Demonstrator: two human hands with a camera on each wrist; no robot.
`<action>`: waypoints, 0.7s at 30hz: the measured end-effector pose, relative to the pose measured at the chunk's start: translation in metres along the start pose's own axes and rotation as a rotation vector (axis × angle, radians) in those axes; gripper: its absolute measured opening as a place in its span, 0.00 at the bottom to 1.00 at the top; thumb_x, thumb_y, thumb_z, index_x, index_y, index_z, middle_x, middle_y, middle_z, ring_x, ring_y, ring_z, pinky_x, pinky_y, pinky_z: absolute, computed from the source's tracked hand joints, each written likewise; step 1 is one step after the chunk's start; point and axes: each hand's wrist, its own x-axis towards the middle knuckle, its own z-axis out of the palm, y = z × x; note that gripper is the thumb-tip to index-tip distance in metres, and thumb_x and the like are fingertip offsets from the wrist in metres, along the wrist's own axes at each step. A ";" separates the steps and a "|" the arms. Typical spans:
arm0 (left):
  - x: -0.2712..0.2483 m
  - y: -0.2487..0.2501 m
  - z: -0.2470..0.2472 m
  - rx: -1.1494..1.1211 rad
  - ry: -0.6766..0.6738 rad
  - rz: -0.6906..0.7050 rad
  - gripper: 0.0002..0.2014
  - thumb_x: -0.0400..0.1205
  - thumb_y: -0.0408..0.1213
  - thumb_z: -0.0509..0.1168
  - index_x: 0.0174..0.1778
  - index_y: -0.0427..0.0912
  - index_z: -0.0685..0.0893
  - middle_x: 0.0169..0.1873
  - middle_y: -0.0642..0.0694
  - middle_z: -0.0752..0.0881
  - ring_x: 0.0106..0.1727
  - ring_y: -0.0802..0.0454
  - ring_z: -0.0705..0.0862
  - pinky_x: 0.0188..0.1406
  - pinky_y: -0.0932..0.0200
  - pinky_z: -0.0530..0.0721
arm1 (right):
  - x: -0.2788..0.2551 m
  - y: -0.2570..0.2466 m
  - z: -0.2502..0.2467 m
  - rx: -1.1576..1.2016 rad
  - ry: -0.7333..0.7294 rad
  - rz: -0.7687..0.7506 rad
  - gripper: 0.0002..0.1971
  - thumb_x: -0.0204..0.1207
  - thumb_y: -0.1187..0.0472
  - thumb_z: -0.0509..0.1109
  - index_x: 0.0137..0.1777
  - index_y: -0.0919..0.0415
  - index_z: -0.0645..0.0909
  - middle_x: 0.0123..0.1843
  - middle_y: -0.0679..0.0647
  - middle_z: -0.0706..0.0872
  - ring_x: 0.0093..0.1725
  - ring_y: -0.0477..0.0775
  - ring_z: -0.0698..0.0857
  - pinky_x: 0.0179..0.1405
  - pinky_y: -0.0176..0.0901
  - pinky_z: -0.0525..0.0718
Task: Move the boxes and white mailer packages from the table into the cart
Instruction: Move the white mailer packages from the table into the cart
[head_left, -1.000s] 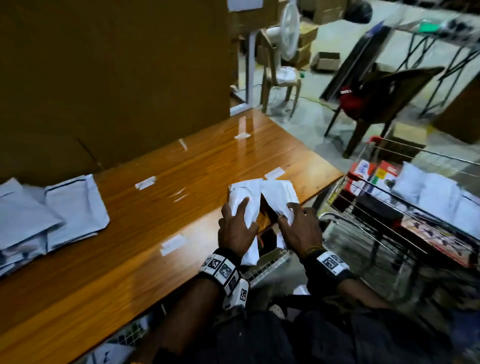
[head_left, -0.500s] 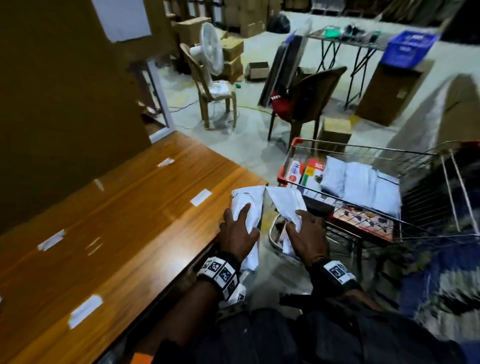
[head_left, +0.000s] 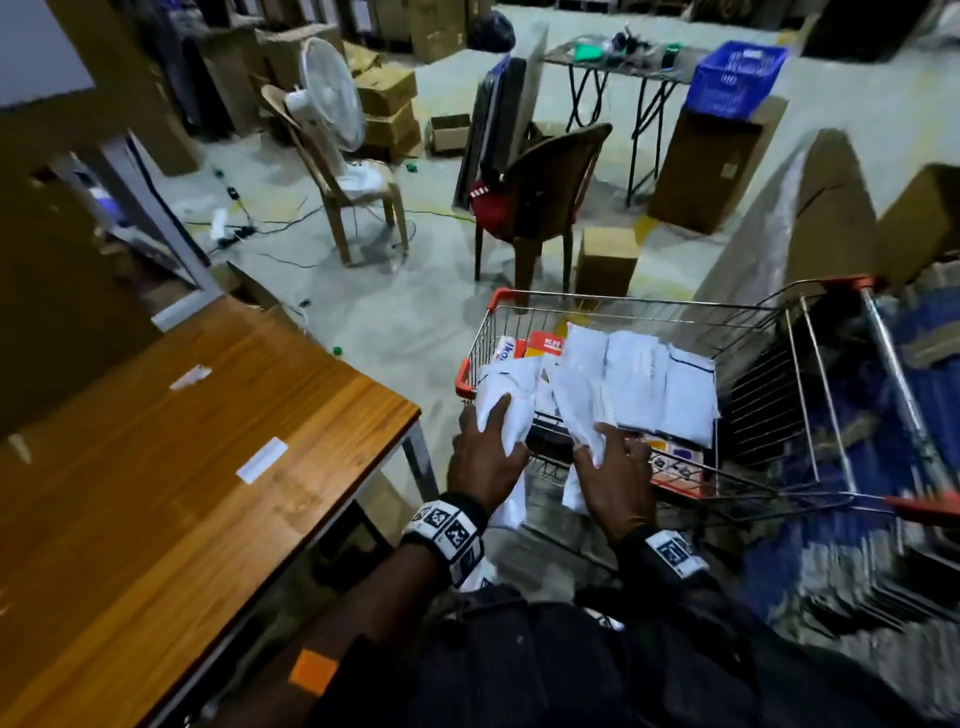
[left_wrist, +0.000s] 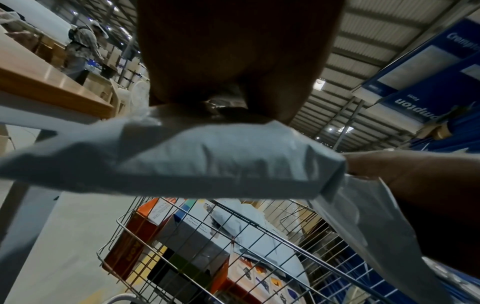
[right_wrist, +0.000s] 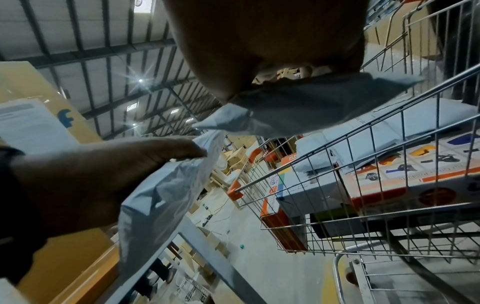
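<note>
Mailers carried over the cart's near rim.
Wooden table (head_left: 208, 467) at left; wire cart (head_left: 779, 332) holding boxes (head_left: 675, 457) and mailers (head_left: 649, 384); left hand (head_left: 485, 460) gripping one white mailer (head_left: 506, 400), right hand (head_left: 615, 480) gripping another mailer (head_left: 579, 402).

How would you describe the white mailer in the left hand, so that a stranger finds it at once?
Start at the wire cart with orange corners, right of the wooden table. Over its near left corner, the left hand grips a crumpled white mailer. Unlike the mailers lying flat in the cart, it is held up in the air.
</note>
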 end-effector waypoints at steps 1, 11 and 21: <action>0.009 0.003 0.003 0.010 -0.007 -0.006 0.35 0.81 0.49 0.64 0.84 0.61 0.56 0.81 0.39 0.56 0.72 0.31 0.72 0.68 0.44 0.74 | 0.009 0.002 0.000 0.008 -0.008 0.018 0.24 0.78 0.49 0.67 0.74 0.51 0.73 0.69 0.69 0.73 0.70 0.68 0.73 0.68 0.55 0.73; 0.121 0.013 0.013 0.042 -0.127 -0.075 0.37 0.81 0.46 0.64 0.85 0.56 0.55 0.82 0.30 0.53 0.75 0.30 0.70 0.71 0.46 0.71 | 0.096 -0.006 0.013 -0.012 -0.116 0.168 0.27 0.80 0.43 0.62 0.78 0.47 0.66 0.71 0.66 0.66 0.71 0.70 0.73 0.71 0.59 0.73; 0.263 0.008 0.039 0.108 -0.188 -0.070 0.36 0.81 0.46 0.64 0.84 0.54 0.57 0.76 0.28 0.63 0.71 0.29 0.72 0.67 0.45 0.74 | 0.215 -0.038 0.069 -0.146 -0.165 0.226 0.29 0.81 0.42 0.61 0.81 0.46 0.62 0.74 0.64 0.62 0.72 0.71 0.69 0.71 0.64 0.72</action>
